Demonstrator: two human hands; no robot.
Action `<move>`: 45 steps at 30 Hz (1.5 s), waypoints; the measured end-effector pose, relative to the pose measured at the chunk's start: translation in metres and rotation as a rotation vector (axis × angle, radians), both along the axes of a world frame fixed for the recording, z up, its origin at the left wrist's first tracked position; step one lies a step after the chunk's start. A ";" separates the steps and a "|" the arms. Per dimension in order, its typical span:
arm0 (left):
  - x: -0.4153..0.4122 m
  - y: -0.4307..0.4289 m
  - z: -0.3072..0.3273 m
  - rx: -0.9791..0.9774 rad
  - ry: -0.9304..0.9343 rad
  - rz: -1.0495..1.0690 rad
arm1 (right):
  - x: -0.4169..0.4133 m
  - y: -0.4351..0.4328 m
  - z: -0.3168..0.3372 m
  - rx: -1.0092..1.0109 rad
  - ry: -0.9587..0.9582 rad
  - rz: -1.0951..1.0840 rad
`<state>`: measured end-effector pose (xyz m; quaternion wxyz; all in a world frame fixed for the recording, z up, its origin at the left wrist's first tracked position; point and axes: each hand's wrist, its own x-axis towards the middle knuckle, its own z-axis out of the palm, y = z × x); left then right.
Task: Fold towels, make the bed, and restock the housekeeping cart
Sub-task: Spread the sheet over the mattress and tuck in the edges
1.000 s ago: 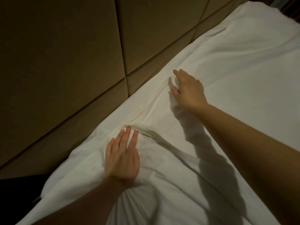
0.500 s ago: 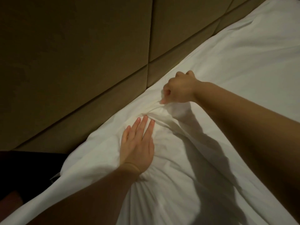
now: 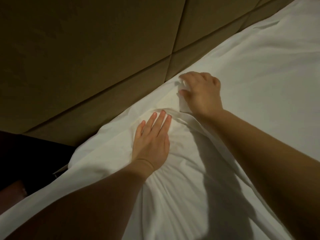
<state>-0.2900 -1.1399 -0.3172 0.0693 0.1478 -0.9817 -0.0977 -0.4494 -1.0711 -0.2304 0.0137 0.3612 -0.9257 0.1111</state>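
While the flat left hand [image 3: 152, 142] pins the sheet [image 3: 190, 179], the right hand [image 3: 201, 93] pinches its fold taut.

Padded olive-brown wall panels [image 3: 86, 49] are filling the view from nine o'clock round to one o'clock, their dark seams slanting and meeting near twelve. A black gap [image 3: 26, 153] is sitting at eight o'clock, and a blurred reddish-brown surface [image 3: 12, 191] is showing just below it.
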 end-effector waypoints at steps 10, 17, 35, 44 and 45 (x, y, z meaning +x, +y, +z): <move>-0.002 0.000 -0.001 0.003 -0.003 -0.005 | 0.109 0.113 0.006 -0.003 -0.056 -0.325; -0.001 0.001 -0.001 0.018 -0.025 -0.012 | 0.110 0.152 0.031 0.291 -0.029 -0.442; -0.005 0.000 0.000 0.008 -0.072 0.058 | -0.089 0.080 0.049 -0.355 -0.029 -0.546; -0.005 -0.001 -0.009 0.005 0.050 0.036 | -0.140 0.055 -0.009 -0.433 -0.317 -0.425; -0.005 -0.001 -0.009 -0.006 0.050 0.032 | -0.133 0.052 -0.005 -0.433 -0.403 -0.391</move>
